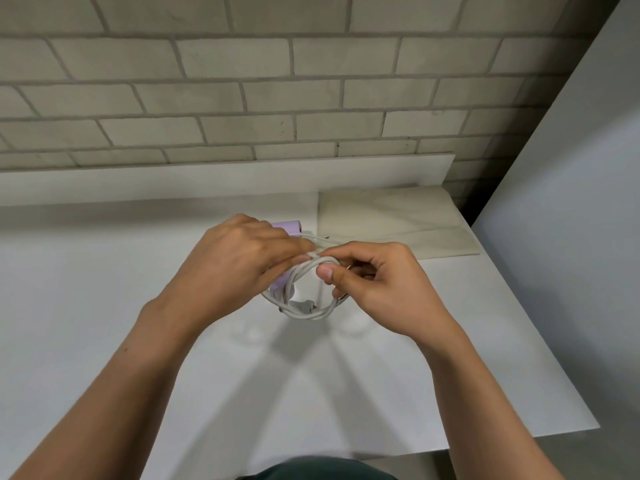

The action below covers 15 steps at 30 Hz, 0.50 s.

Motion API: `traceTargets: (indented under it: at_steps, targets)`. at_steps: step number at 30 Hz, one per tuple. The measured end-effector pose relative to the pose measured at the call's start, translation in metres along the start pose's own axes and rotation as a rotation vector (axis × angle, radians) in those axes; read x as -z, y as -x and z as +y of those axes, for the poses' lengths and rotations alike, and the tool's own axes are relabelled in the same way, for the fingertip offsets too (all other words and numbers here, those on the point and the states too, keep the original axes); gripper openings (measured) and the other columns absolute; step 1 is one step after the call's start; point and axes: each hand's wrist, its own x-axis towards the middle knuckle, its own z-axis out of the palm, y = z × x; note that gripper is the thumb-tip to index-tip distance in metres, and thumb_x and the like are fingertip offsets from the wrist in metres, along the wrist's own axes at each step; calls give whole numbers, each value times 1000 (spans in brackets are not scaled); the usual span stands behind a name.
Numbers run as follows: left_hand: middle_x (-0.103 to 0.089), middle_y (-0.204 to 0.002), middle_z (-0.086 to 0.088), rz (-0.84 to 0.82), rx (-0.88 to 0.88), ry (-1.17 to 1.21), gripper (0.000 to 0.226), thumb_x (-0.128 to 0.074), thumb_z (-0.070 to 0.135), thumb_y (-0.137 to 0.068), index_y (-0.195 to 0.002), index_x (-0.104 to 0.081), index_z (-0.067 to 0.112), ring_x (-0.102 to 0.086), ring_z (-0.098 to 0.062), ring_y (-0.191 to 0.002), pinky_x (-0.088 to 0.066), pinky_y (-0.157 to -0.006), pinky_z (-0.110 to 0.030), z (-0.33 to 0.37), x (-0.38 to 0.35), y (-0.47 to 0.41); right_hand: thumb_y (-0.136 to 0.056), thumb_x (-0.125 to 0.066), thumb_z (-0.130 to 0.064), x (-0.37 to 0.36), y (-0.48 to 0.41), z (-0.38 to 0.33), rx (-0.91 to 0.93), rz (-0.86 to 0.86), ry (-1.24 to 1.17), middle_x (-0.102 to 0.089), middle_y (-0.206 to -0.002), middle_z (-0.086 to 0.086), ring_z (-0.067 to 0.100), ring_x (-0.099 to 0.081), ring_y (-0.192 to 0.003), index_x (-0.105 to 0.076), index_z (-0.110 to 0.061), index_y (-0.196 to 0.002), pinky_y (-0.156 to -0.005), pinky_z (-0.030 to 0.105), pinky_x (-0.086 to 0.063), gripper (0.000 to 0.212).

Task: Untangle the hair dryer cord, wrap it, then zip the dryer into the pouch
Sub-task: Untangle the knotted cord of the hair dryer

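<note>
left hand (235,261) is curled over the lilac hair dryer (285,226), fingertips pinching the white cord (304,315) where its loops cross. right hand (374,285) is narrow, with thumb and curled fingers pinching the same bundle from the other side. the two hands almost touch at the cord.

the dryer is mostly hidden under the left hand. one lilac end shows past the knuckles and another bit shows below the palm. the cord hangs in a rough coil between the hands, strands twisted over each other, so i cannot tell the exact loop count. the plug (304,305) sits inside the bottom of the coil. the bundle looks lifted off the desk (104,306), with its shadow on the surface below.

edges: a raised ledge runs along the back against the brick wall (242,81). the right edge runs diagonally toward the front corner, next to a pale panel (571,237). the front edge is close to the body. wide white surface lies left of the hands and in front of them. the right edge is nearer than the left.

the beige pouch (391,216) lies flat at the back right, just behind the right hand and close to the right edge.

count: 2 hands, 1 dryer, 1 cord, 1 plug, 1 pouch.
</note>
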Motion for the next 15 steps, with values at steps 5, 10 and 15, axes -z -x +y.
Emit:
traceTargets:
  at_steps: [5, 10, 15]
  targets:
    - [-74, -75, 5, 130, 309, -10, 33, -38, 46, -101, -112, -67, 34, -64, -36, -67, -54, -57, -37, -3, 0, 6, -95, -74, -13, 3, 3, -2, 32, 47, -31, -78, -99, -17, 20, -73, -75, -80, -25, -106, -79, 42, -59, 17]
    - [-75, -83, 16, 110, 505, 83, 16, -47, 41, -106, -114, -60, 37, -71, -28, -79, -56, -65, -42, -5, 2, 10, -94, -76, -15, 3, 4, 0, 53, 38, 8, -79, -98, -12, 16, -74, -87, -80, -27, -106, -87, 41, -59, 18]
    - [-69, -125, 8, 12, 328, 44, 32, -53, 31, -104, -135, -61, 35, -64, -26, -109, -55, -83, -44, -6, 6, 5, -90, -79, -14, 3, 5, -2, 11, -9, -20, -78, -87, -7, 15, -76, -78, -80, -25, -98, -83, 47, -60, 13]
